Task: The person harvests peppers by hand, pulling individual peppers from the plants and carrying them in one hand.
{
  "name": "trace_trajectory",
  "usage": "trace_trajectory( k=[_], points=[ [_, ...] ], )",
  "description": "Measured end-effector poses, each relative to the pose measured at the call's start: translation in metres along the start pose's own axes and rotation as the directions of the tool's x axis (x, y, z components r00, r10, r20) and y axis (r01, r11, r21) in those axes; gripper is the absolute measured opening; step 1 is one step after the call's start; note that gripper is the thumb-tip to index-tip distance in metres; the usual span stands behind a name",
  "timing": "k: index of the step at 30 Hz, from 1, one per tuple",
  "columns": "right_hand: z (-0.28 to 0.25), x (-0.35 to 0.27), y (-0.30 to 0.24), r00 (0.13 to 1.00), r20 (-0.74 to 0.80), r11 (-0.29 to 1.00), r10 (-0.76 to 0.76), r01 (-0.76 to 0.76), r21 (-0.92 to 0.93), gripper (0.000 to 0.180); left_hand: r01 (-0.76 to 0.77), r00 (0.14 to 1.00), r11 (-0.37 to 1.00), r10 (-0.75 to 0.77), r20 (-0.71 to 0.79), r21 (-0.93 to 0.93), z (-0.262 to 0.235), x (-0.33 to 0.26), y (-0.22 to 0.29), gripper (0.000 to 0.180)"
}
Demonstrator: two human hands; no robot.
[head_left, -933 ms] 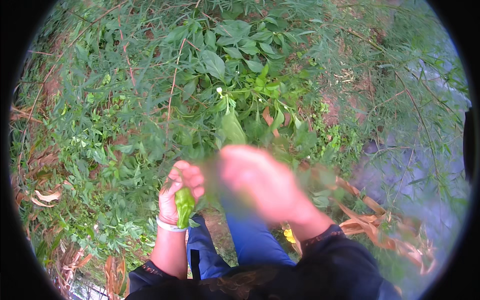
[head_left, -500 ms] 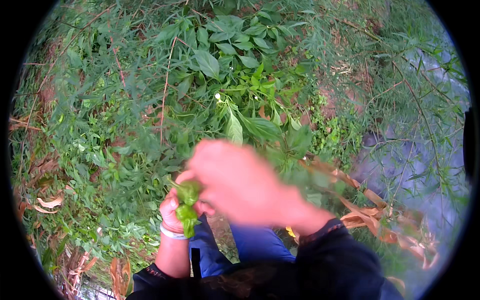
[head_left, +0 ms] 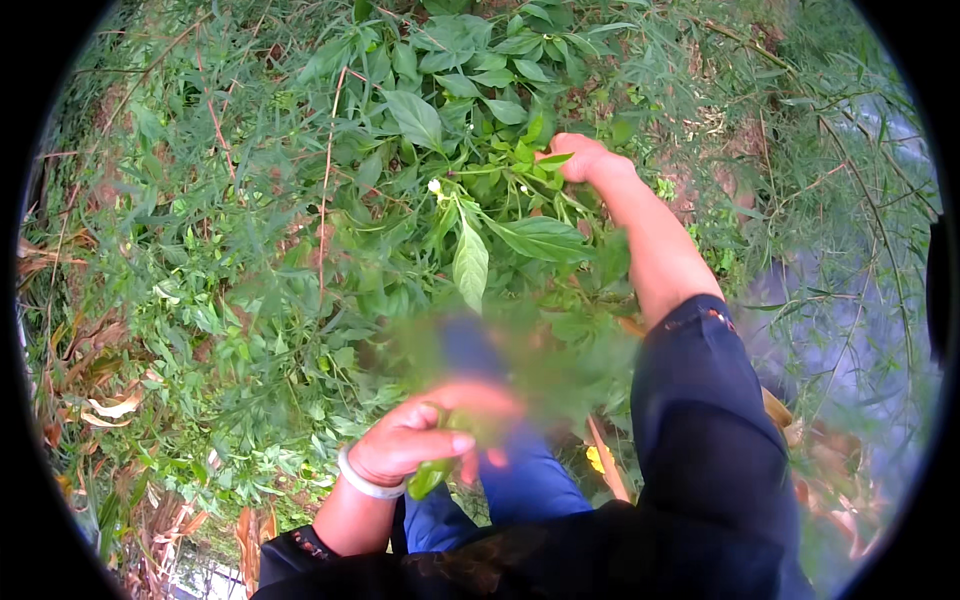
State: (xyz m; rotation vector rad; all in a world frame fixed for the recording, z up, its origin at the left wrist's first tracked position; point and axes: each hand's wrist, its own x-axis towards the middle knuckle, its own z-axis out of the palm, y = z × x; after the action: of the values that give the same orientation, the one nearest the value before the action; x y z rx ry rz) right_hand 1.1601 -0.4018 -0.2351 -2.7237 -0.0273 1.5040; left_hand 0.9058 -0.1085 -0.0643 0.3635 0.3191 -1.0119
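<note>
Low in front of my body, my left hand (head_left: 400, 440) is closed around green peppers; one pepper (head_left: 430, 480) pokes out below the thumb. A blur covers the fingers' far side and part of what they hold. A white band circles that wrist. My right hand (head_left: 585, 160) is stretched out into the right side of a leafy pepper plant (head_left: 415, 122). Leaves cover its fingertips, so their grip is hidden. Just left of it are narrow bright green leaves (head_left: 515, 165). A small white flower (head_left: 434, 186) and a pale hanging leaf (head_left: 470, 262) are nearer to me.
Thin feathery weeds (head_left: 260, 230) surround the plant. Dry brown leaves (head_left: 115, 408) lie at the left, and a long branch (head_left: 850, 165) arches through the right side. My blue trouser legs (head_left: 535, 480) show below, beside a small yellow flower (head_left: 598, 458).
My right hand has left the peppers at my left hand and moved far up and right into the plant. The left hand has shifted slightly right, still holding the peppers.
</note>
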Motion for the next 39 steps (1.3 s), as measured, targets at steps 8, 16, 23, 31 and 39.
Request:
trace_trajectory(
  k=[8, 16, 23, 31, 39],
  points=[
    [0.088, -0.115, -0.036, 0.860, -0.402, 0.866, -0.316, 0.434, 0.248, 0.025, -0.116, 0.988, 0.971, 0.091, 0.128, 0.209, 0.037, 0.036, 0.036, 0.039],
    [0.165, -0.190, -0.131, 0.611, -0.535, 0.656, -0.584, 0.743, 0.133, 0.022, 0.053, 0.986, 0.916, 0.017, -0.169, 0.397, 0.025, 0.079, 0.058, 0.034],
    [0.200, -0.200, -0.157, 0.758, -0.400, 0.740, -0.516, 0.629, 0.237, 0.024, 0.391, 0.897, 0.756, -0.185, -0.402, 0.525, -0.042, 0.094, 0.041, 0.030],
    [0.198, -0.243, -0.168, 0.686, -0.514, 0.736, -0.514, 0.661, 0.146, 0.033, 0.451, 0.892, 0.223, -0.130, -0.432, 0.864, -0.059, 0.070, 0.054, 0.032],
    [0.099, -0.288, -0.061, 0.600, -0.076, 0.343, -0.796, 0.551, 0.760, 0.022, 0.479, 0.878, -0.063, 0.026, -0.478, 0.876, -0.071, 0.038, 0.038, 0.036]
  ],
)
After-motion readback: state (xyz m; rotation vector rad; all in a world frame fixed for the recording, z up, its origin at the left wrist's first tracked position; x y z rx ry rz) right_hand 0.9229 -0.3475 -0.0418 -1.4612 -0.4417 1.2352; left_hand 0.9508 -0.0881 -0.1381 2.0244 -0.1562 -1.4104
